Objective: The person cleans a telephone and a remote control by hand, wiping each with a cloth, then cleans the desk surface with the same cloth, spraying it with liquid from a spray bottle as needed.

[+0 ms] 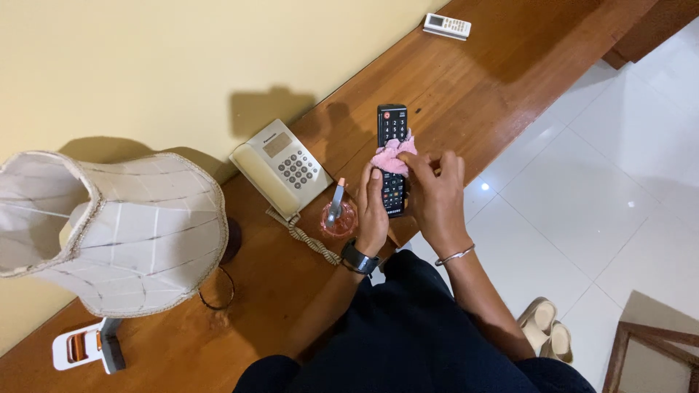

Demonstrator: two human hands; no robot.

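- The left hand [373, 207], with a dark smartwatch [360, 257] on its wrist, is curled around the lower part of the black TV remote [392, 156], fingers wrapped along its side; that grip props the remote up off the wood, button face turned up toward the camera, so its face is open to the other hand.
- The right hand [435, 191], a thin metal bangle [455, 255] on its wrist, is closed in a pinch on a small pink cloth [393, 155], pressing the bunched fabric onto the middle of the remote's keypad.
- The remote is long, slim and black, with rows of small buttons and a red button at its far end; the cloth hides its middle and the left hand covers its near end. It sits above the front edge of the desk [466, 87], roughly at the middle of its length.
- Just left of the left hand, a pink glass ashtray [338, 218] holds a small upright bottle or tube; I can't tell which.
- Beyond it, a beige desk telephone [281, 169] lies by the wall edge, its coiled cord trailing toward the front.
- At the left end stands a white fabric lampshade [109, 225].
- Far off, near the desk's right end, lies a white air-conditioner remote [447, 26], well apart from the hands.
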